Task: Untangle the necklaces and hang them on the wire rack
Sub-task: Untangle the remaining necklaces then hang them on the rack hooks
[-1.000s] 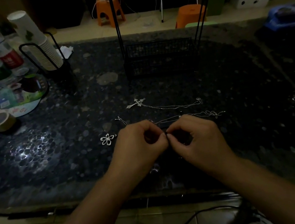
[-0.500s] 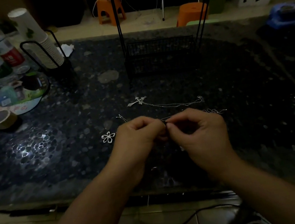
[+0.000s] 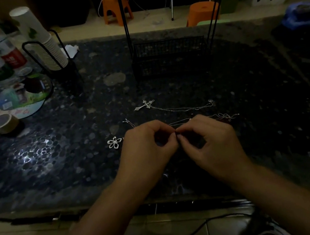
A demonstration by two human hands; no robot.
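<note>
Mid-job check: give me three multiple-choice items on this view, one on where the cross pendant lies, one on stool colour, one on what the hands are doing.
1. The cross pendant lies:
A. on the wire rack
B. on the table, between the rack and the hands
C. in the cup holder

2. The stools beyond the table are:
A. orange
B. blue
C. white

3. The hands are:
A. resting flat
B. both pinching a chain
C. lifting the rack

B: it lies flat on the table, short of the wire rack.
A: both stools are orange.
B: left hand and right hand meet fingertip to fingertip on a fine chain.
</note>
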